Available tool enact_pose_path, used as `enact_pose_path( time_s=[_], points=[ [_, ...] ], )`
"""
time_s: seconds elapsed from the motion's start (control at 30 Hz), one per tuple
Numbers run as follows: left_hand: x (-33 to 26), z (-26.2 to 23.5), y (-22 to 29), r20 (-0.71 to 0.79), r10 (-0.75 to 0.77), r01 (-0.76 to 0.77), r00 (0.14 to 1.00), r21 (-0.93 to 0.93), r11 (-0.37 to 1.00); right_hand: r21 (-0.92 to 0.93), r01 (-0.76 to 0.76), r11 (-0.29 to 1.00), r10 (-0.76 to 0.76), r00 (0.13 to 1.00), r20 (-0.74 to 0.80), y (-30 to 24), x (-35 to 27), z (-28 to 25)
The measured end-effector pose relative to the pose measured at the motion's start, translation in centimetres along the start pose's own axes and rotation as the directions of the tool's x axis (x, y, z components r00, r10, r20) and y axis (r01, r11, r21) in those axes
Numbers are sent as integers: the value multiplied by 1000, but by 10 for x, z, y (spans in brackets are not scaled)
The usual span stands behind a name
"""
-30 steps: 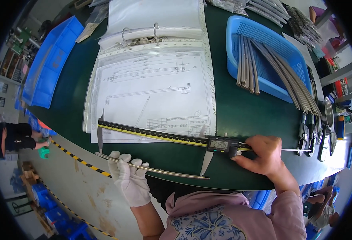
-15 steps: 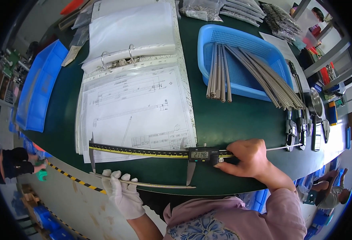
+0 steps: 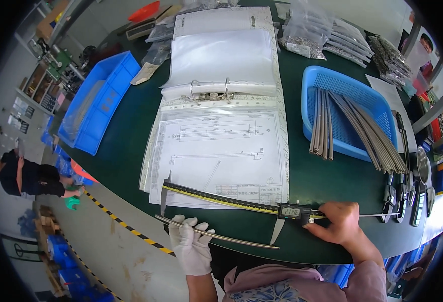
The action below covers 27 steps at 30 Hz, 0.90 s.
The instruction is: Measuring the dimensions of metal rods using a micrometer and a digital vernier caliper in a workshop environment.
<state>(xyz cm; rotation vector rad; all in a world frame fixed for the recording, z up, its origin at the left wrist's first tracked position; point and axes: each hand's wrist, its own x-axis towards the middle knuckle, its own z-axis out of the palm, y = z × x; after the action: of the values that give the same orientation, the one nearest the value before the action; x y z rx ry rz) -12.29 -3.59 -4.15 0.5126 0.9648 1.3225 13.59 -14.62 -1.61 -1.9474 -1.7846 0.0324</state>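
A long digital caliper (image 3: 226,200) lies slantwise over the lower edge of a drawing sheet (image 3: 206,173), its display facing up. My bare right hand (image 3: 339,221) is closed around the caliper at its sliding head, thumb beneath the display. In a white glove, my left hand (image 3: 191,249) pinches a thin metal rod (image 3: 236,242) near its left end, close to the table's front edge. The caliper's long jaws reach down to the two ends of the rod. Whether both jaw tips actually touch it is too small to tell.
Right of the open ring binder (image 3: 283,126) stands a blue perforated basket (image 3: 309,80) with metal rods (image 3: 323,126) sticking out. More calipers (image 3: 388,199) lie beyond it. A blue bin (image 3: 100,116) is at left, bags of parts (image 3: 302,32) at the back. A person (image 3: 35,173) stands far left.
The whole scene has shifted right in the picture, with the binder and basket also lower. Both hands keep their holds on the rod and caliper, which now slope down rightward more.
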Motion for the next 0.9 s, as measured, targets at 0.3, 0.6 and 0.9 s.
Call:
enact_pose_path(
  time_s=[0.3, 0.6, 0.9],
  points=[
    [-3, -2, 0, 11, -3, 3, 1000, -24, 1000, 7, -7, 1000, 7, 1000, 20, 0, -2, -3],
    [-1, 3, 3, -47, 36, -34, 998, 50, 998, 51, -25, 998, 23, 999, 30, -2, 6, -5],
    [0, 0, -2, -44, 31, -29, 999, 50, 998, 36, -52, 998, 51, 998, 21, -3, 0, -6]
  ],
)
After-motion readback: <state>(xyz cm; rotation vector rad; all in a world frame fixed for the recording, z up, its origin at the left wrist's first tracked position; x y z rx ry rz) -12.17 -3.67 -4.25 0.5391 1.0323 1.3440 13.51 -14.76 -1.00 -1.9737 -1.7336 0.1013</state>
